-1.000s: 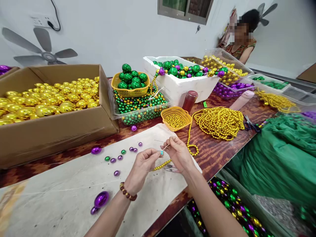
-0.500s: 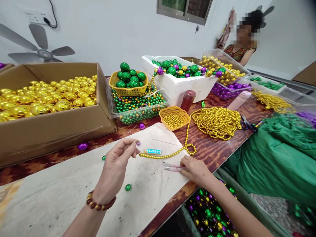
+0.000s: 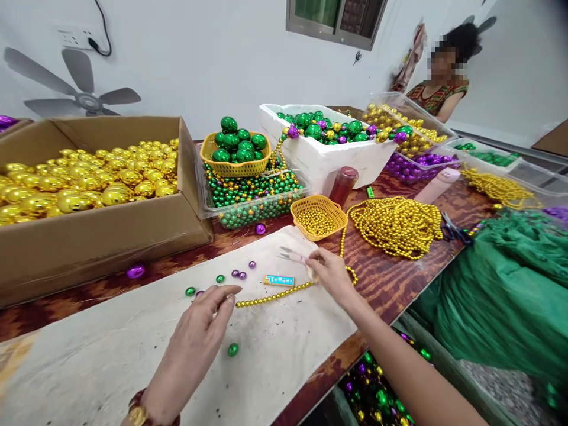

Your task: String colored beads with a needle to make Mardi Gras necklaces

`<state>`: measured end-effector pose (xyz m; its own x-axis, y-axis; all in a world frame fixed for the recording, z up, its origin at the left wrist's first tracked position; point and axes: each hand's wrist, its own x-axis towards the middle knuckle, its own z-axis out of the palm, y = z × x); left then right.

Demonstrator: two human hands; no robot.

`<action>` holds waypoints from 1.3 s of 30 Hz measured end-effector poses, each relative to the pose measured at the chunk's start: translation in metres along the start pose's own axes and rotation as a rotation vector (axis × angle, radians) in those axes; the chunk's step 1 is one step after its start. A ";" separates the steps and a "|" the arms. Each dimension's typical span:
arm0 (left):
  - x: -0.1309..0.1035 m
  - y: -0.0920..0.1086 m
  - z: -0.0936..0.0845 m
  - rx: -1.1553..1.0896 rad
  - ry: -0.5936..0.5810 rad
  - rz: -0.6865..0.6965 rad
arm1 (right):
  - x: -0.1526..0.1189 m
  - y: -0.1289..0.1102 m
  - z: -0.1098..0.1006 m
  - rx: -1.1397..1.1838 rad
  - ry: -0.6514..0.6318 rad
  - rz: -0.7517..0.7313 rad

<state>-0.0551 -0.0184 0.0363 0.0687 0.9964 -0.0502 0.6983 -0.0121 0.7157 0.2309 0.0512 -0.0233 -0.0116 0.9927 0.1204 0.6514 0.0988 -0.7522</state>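
My left hand is low over the white cloth, thumb and index finger apart, beside the end of a gold bead string. I see nothing held in it; its lower fingers are hidden. My right hand is closed around pink-handled thread snips, their blades pointing left above the cloth. Under the snips lies a blue and orange lighter-like piece. Several small purple beads and a green bead rest beyond my left hand. Another green bead sits nearer me.
A yellow basket of gold beads and a pile of gold bead strings stand behind my right hand. Around are a carton, a foam box, scissors and a green sack. A person is at far right.
My left hand has dropped nearer the cloth and its pinch has opened. My right hand has moved up and left with the snips. Purple beads now show on the cloth past my left hand.
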 end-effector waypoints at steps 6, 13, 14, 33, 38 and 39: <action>-0.008 -0.017 0.006 0.273 0.006 0.085 | 0.046 -0.029 0.028 -0.114 0.049 -0.002; -0.010 0.015 0.000 0.031 -0.087 0.056 | -0.018 -0.080 0.037 -0.016 -0.306 -0.368; -0.010 0.021 -0.002 -0.012 -0.085 0.056 | -0.024 -0.087 0.042 0.027 -0.369 -0.421; -0.024 0.002 0.007 -0.265 -0.350 0.034 | -0.099 -0.092 0.014 -0.312 -0.368 -0.538; -0.033 -0.010 0.009 -0.269 -0.250 -0.011 | -0.143 -0.100 0.066 -0.402 -0.541 -0.681; -0.035 -0.012 0.008 -0.254 -0.245 -0.013 | -0.145 -0.101 0.072 -0.421 -0.542 -0.685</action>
<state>-0.0603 -0.0541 0.0237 0.2513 0.9462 -0.2038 0.5024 0.0524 0.8630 0.1119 -0.0979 -0.0116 -0.7693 0.6368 0.0522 0.5902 0.7395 -0.3236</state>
